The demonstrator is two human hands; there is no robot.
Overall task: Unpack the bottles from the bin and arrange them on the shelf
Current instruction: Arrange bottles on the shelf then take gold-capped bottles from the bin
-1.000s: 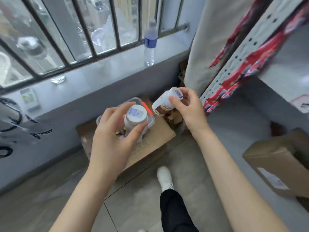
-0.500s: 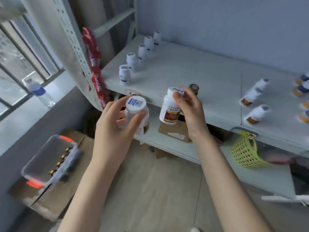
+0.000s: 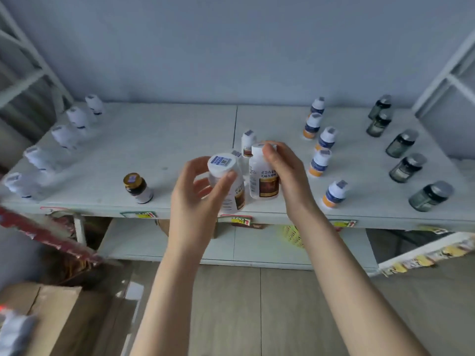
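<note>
My left hand (image 3: 196,194) grips a white bottle (image 3: 226,181) with a brown label by its cap, held just above the front edge of the white shelf (image 3: 180,140). A second white bottle (image 3: 263,176) of the same kind is gripped at its cap by my right hand (image 3: 285,170), low over the shelf; whether its base touches the board cannot be told. Behind them stand two more white bottles (image 3: 248,142). A small dark bottle with a gold cap (image 3: 136,187) stands to the left. The bin (image 3: 12,327) shows blurred at the bottom left corner.
A row of white bottles (image 3: 64,136) lines the shelf's left side. Orange-banded white bottles (image 3: 320,160) and dark glass jars (image 3: 406,168) stand on the right. A lower shelf (image 3: 246,245) holds a yellow-green basket (image 3: 293,235). A cardboard box (image 3: 51,309) sits on the floor at left.
My view has swung from the bin by the window to face the shelf straight on. Both hands have carried their bottles over the shelf's front middle.
</note>
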